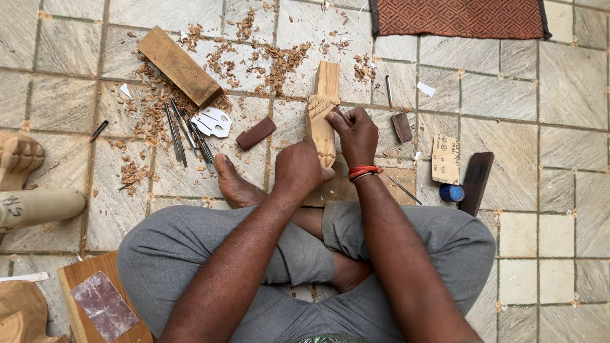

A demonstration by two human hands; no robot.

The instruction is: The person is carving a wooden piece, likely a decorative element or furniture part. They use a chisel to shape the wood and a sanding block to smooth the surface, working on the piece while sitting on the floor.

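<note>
I sit cross-legged on a tiled floor with a carved wooden piece (325, 95) lying lengthwise in front of me. My left hand (297, 170) grips its near end and holds it down against a flat wooden board (343, 188). My right hand (356, 134), with red threads on the wrist, presses its fingers on the carved middle part; whatever small thing it may hold is hidden. My bare foot (234, 183) rests just left of the piece.
Several carving chisels (185, 134) and a white paper template (214, 122) lie left, beside a wooden block (179, 66) and wood shavings (267, 60). Sandpaper sheet (445, 159), blue cap (452, 192) and dark stick (476, 182) lie right. A patterned mat (459, 18) lies at the top.
</note>
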